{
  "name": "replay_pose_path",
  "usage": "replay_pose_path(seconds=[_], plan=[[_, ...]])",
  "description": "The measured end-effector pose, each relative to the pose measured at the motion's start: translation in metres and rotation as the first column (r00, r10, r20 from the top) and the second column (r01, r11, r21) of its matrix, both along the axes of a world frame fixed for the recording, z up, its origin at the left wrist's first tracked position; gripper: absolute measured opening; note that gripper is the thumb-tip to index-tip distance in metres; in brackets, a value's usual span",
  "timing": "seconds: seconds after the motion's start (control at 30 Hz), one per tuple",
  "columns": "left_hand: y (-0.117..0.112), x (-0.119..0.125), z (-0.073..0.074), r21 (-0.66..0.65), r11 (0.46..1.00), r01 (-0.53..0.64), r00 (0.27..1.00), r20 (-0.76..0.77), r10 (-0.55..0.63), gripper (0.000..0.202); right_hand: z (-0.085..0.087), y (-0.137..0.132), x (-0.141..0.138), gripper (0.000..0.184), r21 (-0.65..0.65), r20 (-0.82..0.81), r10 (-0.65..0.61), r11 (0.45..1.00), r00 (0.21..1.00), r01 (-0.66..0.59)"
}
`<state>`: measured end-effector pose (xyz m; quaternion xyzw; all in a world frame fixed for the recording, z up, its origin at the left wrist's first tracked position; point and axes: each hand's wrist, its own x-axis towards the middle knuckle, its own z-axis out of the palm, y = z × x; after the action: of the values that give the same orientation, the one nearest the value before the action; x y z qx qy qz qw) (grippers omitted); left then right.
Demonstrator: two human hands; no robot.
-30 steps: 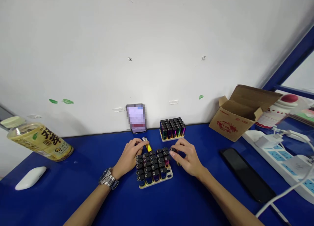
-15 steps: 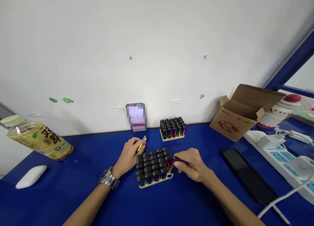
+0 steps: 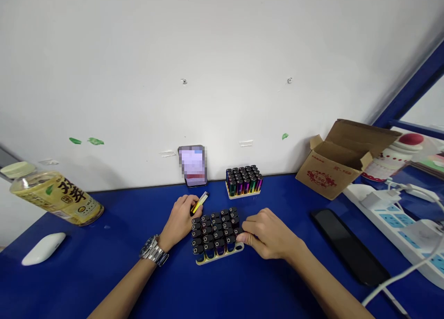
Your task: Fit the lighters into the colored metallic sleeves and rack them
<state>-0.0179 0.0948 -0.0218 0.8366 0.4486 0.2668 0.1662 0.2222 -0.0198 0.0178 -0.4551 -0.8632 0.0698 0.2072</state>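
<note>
In the head view, a pale tray holds rows of upright lighters with black tops and dark, shiny bodies. My right hand is closed at the tray's right side, thumb and fingers pinching a black-topped lighter in the right-hand column. Most of that lighter is hidden by the hand and its neighbours. An oval hole shows bare at the tray's near right corner. My left hand, wearing a metal watch, rests at the tray's left with fingers curled round a shiny yellow-and-silver lighter.
Behind stands a second tray of lighters. A phone leans on the wall. To the right are an open cardboard box, a black phone-like slab and a power strip. Leftward are a tilted bottle and a white mouse.
My right hand has moved slightly left, bringing its tilted lighter upright into the tray's right column. The yellow lighter in my left hand has turned and shows more of its length.
</note>
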Motion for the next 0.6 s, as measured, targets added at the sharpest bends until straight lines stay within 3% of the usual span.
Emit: replay_pose_path(seconds=[0.07, 0.13, 0.3, 0.37, 0.47, 0.6], plan=[[0.001, 0.0, 0.001, -0.012, 1.0, -0.001, 1.0, 0.009, 0.001, 0.024, -0.004, 0.002, 0.002, 0.057, -0.025, -0.034, -0.036, 0.999, 0.999, 0.035], [0.002, 0.0, 0.005, -0.023, 1.0, -0.008, 1.0, 0.019, 0.008, 0.028, -0.01, 0.006, 0.003, 0.06, -0.062, -0.186, -0.078, 0.996, 0.979, 0.068], [-0.006, 0.002, 0.03, -0.002, 1.0, 0.002, 0.994, 0.11, -0.002, 0.033, -0.019, 0.02, -0.004, 0.051, -0.222, -0.592, -0.334, 0.942, 0.734, 0.25], [-0.016, 0.006, 0.044, 0.062, 0.997, 0.053, 0.981, 0.182, -0.064, 0.031, -0.017, 0.022, -0.009, 0.041, -0.226, -0.651, -0.329, 0.944, 0.684, 0.24], [-0.037, 0.014, 0.063, 0.231, 0.958, 0.17, 0.957, 0.194, -0.216, 0.027, -0.008, 0.018, -0.02, 0.035, -0.172, -0.678, -0.257, 0.966, 0.689, 0.191], [-0.061, 0.024, 0.072, 0.332, 0.896, 0.296, 0.921, 0.149, -0.359, 0.029, 0.0, 0.009, -0.036, 0.034, -0.175, -0.743, -0.222, 0.975, 0.631, 0.137]])
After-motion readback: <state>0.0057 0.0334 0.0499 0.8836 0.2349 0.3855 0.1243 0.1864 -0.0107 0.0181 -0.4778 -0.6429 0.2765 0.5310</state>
